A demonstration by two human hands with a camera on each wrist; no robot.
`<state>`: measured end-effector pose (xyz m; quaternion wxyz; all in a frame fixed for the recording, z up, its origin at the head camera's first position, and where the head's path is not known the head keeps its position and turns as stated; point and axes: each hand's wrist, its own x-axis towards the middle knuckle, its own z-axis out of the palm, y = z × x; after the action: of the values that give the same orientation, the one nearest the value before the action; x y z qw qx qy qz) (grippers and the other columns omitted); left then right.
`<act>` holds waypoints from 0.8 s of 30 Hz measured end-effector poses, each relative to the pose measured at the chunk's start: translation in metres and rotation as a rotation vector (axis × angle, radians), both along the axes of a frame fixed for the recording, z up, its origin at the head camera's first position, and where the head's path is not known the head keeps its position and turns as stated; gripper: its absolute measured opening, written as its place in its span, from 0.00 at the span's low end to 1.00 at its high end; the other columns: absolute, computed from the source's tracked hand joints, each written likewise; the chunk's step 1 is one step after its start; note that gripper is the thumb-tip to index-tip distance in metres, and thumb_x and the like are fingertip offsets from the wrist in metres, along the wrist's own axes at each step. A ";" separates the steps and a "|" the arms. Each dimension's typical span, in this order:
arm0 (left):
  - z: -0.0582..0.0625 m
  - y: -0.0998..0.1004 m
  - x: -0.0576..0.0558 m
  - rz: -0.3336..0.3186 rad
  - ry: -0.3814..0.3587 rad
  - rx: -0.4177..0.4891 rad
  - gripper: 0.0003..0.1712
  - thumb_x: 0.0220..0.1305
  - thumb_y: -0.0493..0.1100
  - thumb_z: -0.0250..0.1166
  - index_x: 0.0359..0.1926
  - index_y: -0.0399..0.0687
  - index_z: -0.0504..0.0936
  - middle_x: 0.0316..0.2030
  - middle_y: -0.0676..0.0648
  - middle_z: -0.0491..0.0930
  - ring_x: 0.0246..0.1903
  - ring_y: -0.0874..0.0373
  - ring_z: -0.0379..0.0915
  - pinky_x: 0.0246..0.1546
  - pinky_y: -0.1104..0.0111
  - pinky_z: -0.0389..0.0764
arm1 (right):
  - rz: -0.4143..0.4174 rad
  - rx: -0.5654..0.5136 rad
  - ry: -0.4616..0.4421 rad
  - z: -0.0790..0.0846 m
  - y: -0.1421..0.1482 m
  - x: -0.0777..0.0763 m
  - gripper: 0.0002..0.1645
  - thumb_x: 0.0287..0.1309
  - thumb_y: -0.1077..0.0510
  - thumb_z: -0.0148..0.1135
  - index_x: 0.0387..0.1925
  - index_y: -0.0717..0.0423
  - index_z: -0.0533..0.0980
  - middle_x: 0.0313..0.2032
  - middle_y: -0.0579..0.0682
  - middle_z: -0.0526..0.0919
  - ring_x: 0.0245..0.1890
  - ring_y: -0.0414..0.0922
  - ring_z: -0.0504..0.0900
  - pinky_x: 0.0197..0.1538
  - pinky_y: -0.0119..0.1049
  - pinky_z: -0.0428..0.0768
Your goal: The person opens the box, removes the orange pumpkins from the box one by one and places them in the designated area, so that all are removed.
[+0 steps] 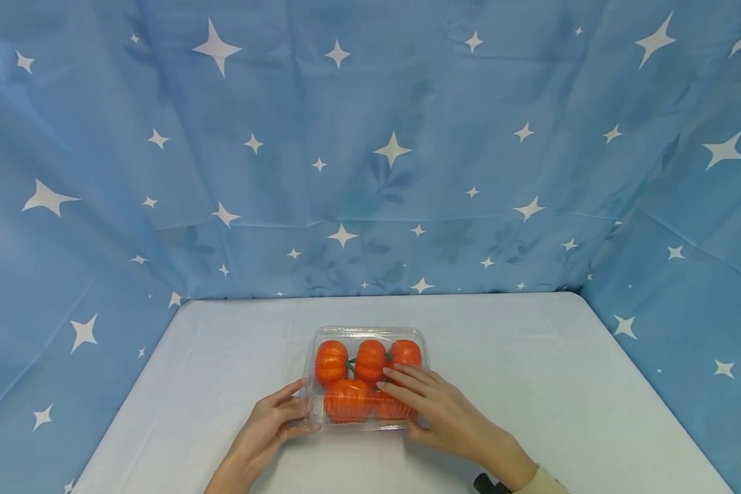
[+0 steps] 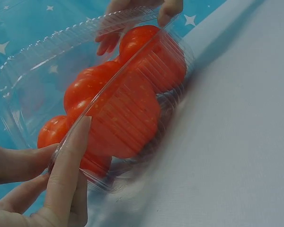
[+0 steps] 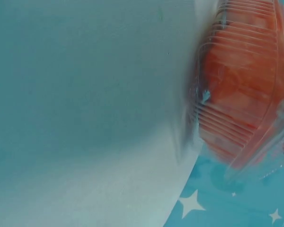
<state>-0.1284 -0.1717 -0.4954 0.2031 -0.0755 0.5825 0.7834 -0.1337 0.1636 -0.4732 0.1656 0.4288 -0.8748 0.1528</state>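
A clear plastic box [image 1: 370,427] with ribbed walls stands on the white table, holding several small orange-red pumpkins [image 1: 348,401], some with green stems. At the box's left side, my left hand [image 1: 272,418] grips the edge; in the left wrist view its fingers [image 2: 68,163] pinch the rim at the near corner. My right hand [image 1: 441,412] holds the right front corner: its fingers lie spread across the top over the pumpkins, and its thumb sits low at the front. In the right wrist view the box [image 3: 241,85] is blurred, with pumpkins showing through its ribbed wall.
The white table [image 1: 531,357] carries the box near its middle. A blue curtain [image 1: 370,137] with white stars hangs behind and along both sides. By the right wrist is a small black object [image 1: 485,483], below a pale yellow sleeve [image 1: 542,481].
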 end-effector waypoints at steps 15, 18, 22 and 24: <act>-0.002 0.001 -0.002 -0.019 0.002 -0.004 0.42 0.68 0.28 0.58 0.78 0.27 0.50 0.41 0.48 0.71 0.39 0.61 0.73 0.51 0.57 0.87 | -0.170 -0.048 -0.028 -0.006 0.021 0.007 0.43 0.49 0.54 0.77 0.68 0.51 0.73 0.70 0.68 0.71 0.45 0.50 0.87 0.47 0.43 0.89; -0.002 0.001 -0.002 -0.019 -0.002 -0.005 0.42 0.69 0.28 0.57 0.78 0.27 0.49 0.41 0.48 0.70 0.39 0.60 0.72 0.51 0.56 0.87 | -0.168 -0.034 -0.125 -0.002 0.020 0.009 0.43 0.53 0.56 0.76 0.70 0.55 0.71 0.71 0.71 0.67 0.30 0.37 0.79 0.37 0.27 0.85; -0.003 0.001 -0.003 -0.014 -0.004 -0.005 0.41 0.70 0.28 0.56 0.79 0.28 0.49 0.44 0.46 0.72 0.42 0.59 0.74 0.52 0.55 0.86 | -0.133 0.063 -0.210 0.009 0.014 0.010 0.41 0.56 0.63 0.72 0.70 0.66 0.68 0.71 0.75 0.63 0.50 0.56 0.87 0.44 0.34 0.88; -0.004 0.001 -0.004 -0.013 -0.004 -0.005 0.41 0.70 0.29 0.56 0.79 0.30 0.50 0.45 0.45 0.73 0.43 0.58 0.74 0.52 0.55 0.86 | -0.126 0.118 -0.247 0.016 0.010 0.010 0.40 0.56 0.66 0.70 0.69 0.70 0.66 0.71 0.77 0.62 0.60 0.71 0.79 0.48 0.43 0.88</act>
<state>-0.1327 -0.1710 -0.4994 0.2089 -0.0738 0.5847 0.7804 -0.1240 0.1737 -0.4576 0.0406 0.3601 -0.9212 0.1419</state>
